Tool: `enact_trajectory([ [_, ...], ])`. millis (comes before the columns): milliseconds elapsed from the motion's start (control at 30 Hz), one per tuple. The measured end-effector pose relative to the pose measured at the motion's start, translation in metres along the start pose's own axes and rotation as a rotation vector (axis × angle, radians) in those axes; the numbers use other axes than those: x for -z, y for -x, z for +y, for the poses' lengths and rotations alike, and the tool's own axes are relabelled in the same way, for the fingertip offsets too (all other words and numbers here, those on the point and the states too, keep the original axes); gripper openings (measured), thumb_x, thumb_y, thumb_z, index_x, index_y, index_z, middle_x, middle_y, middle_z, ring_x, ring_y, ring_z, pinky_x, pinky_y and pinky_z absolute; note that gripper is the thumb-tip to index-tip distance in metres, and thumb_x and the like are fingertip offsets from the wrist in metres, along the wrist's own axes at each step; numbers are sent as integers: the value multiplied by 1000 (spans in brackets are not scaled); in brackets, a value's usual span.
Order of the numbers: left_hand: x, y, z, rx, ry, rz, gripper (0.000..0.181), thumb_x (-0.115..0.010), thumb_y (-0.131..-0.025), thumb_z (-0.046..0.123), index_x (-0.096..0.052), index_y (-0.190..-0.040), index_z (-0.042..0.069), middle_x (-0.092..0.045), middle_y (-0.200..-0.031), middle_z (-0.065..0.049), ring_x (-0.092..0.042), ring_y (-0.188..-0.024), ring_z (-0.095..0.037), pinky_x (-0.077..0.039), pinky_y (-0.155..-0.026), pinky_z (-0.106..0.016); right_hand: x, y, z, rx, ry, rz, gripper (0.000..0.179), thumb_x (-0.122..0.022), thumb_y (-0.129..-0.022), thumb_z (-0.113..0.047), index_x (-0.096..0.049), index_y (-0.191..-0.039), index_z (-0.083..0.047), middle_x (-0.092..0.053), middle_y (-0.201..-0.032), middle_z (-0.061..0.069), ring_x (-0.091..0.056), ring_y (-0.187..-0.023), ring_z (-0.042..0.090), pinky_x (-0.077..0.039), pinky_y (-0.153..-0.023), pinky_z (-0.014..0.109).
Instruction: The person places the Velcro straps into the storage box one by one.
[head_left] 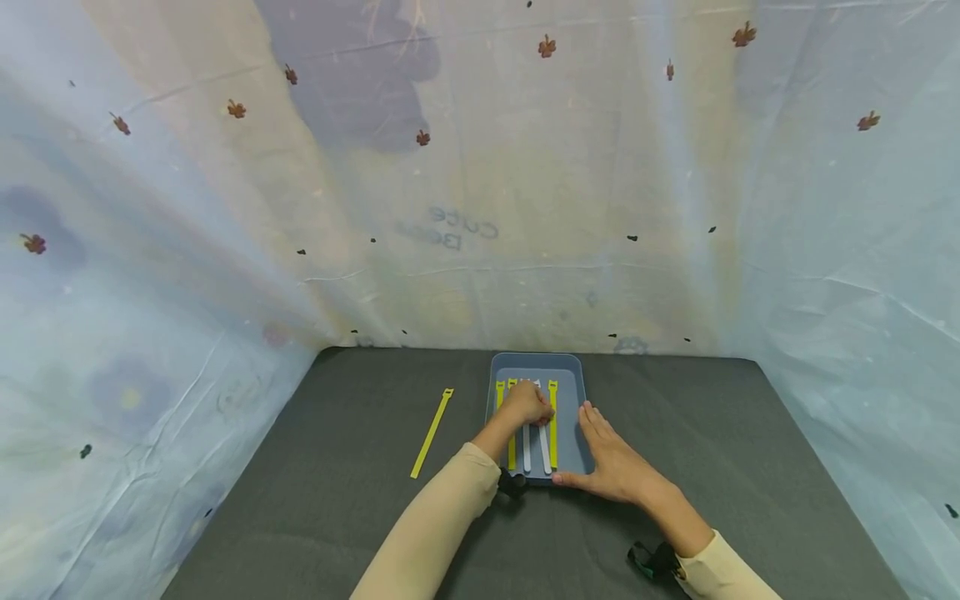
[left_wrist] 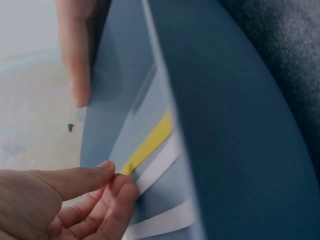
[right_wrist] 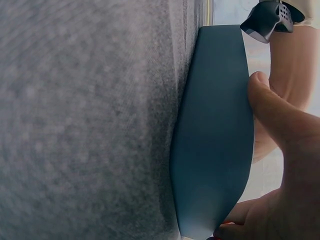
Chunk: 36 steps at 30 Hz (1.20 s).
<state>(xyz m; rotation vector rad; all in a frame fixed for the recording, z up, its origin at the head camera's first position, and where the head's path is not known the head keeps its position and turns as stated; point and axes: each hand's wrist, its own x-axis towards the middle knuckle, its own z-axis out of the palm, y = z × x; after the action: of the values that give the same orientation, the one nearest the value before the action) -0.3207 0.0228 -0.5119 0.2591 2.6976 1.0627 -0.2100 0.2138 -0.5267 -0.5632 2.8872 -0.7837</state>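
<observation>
A blue-grey tray (head_left: 573, 437) lies on the dark cloth with several yellow and white cable straps in it, laid lengthwise. My left hand (head_left: 528, 405) reaches over the tray. Its thumb and forefinger pinch the rightmost yellow cable strap (head_left: 553, 446), whose lower part shows in the left wrist view (left_wrist: 150, 145). Beside that strap lies a white cable strap (head_left: 544, 450), close under the fingers. My right hand (head_left: 618, 462) spreads around the tray's near right corner, thumb (right_wrist: 262, 92) at the near rim and straight fingers along the right side.
Another yellow cable strap (head_left: 432, 433) lies on the dark grey cloth (head_left: 360, 517) left of the tray. A patterned curtain (head_left: 525, 208) hangs behind the table and along both sides. Dark wrist cameras sit at both wrists.
</observation>
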Motion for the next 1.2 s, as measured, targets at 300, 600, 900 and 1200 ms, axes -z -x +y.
enact_trajectory([
  [300,9,3,-13,-129,138,-44,10,-81,-97,8,-77,-89,4,-73,-75,-2,-69,-66,-13,-51,-57,-22,-1,-1,0,-14,-8,-5,133,-74,-86,-78,-14,-167,9,-7,-177,28,-11,-163,48,-26,-127,67],
  [600,26,11,-26,-203,257,-100,7,-78,-99,8,-78,-100,2,-77,-86,-7,-78,-85,-33,-67,-77,-43,-2,-2,0,-13,-1,4,134,-76,-86,-77,-15,-167,10,-8,-176,29,-13,-163,49,-27,-126,68],
  [900,53,25,-41,-208,304,-99,15,-73,-105,18,-76,-110,3,-77,-106,-22,-77,-97,-43,-64,-88,-54,-3,-3,-1,-29,2,0,134,-75,-85,-77,-16,-167,11,-8,-177,29,-13,-163,49,-26,-127,66],
  [1200,82,37,-58,-167,319,-47,19,-72,-106,17,-73,-115,-1,-75,-110,-26,-74,-102,-47,-63,-90,-55,-5,-4,-1,-38,-2,-10,134,-76,-85,-76,-15,-167,10,-7,-177,28,-12,-163,48,-26,-127,66],
])
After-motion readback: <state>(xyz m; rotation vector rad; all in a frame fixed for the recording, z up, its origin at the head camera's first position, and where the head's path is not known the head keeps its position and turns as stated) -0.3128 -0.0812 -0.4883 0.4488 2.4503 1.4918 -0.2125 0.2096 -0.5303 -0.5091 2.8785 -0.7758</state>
